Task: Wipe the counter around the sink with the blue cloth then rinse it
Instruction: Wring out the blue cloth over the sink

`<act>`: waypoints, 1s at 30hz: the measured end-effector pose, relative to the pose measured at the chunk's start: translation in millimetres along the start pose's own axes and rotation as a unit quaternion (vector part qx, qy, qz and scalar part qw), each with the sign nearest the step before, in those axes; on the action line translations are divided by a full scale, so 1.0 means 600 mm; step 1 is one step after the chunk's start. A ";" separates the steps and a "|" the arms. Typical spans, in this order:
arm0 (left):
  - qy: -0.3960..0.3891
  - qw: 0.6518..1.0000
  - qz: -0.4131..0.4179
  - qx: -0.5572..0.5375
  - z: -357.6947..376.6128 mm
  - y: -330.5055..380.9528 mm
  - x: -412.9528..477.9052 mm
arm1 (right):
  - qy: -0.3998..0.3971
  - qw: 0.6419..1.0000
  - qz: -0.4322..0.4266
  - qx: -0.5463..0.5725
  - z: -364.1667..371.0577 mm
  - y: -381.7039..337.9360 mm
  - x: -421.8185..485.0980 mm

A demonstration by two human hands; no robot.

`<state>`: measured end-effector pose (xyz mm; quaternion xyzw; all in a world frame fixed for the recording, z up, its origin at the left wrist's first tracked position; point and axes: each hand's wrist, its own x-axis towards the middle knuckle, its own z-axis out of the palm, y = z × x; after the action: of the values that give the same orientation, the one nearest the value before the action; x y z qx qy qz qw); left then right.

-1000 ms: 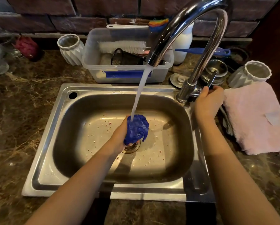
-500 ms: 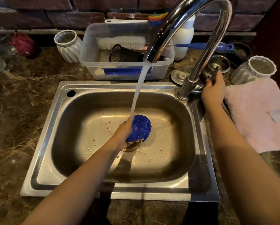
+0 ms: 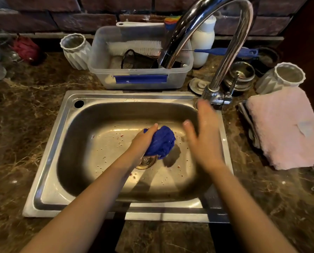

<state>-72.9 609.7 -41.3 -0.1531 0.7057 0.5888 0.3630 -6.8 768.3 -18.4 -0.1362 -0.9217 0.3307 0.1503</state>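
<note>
Dim, warm interior light; the brightest zone is the steel sink [image 3: 48, 152] floor, which reflects a broad soft patch. Highlights streak along the curved faucet [image 3: 203, 21] and glint on the sink rim. Soft dark shadows of the forearms and the blue cloth [image 3: 161, 141] fall on the basin floor toward the viewer. Corners and brick wall [image 3: 61, 17] fall off to near black. The right hand [image 3: 201, 141] is motion-blurred, its fingers smeared; the left hand [image 3: 143, 141] is comparatively sharp. Wide-angle distortion bows the sink edges and stretches the forearms at the lower frame. The dark marble tabletop [image 3: 25, 125] shows fine grain and mild softness at the left and right edges.
</note>
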 end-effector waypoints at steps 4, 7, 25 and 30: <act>-0.105 0.992 -0.036 -0.061 0.019 -0.012 -0.036 | -0.170 0.981 -0.066 0.064 0.040 -0.030 -0.085; -0.100 0.991 -0.044 -0.072 0.040 -0.003 -0.058 | -0.130 0.986 -0.071 0.078 0.028 -0.026 -0.077; 0.158 0.987 -0.031 -0.024 0.086 -0.132 -0.092 | -0.281 0.954 0.015 -0.104 0.033 -0.025 -0.154; 0.199 0.963 0.091 0.154 0.072 -0.119 -0.116 | -0.279 0.953 0.110 -0.043 0.046 -0.043 -0.154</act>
<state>35.6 617.3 -46.4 -0.1444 0.8569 0.4611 0.1793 63.8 701.2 -39.1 -0.1451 -0.9196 0.3302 -0.1560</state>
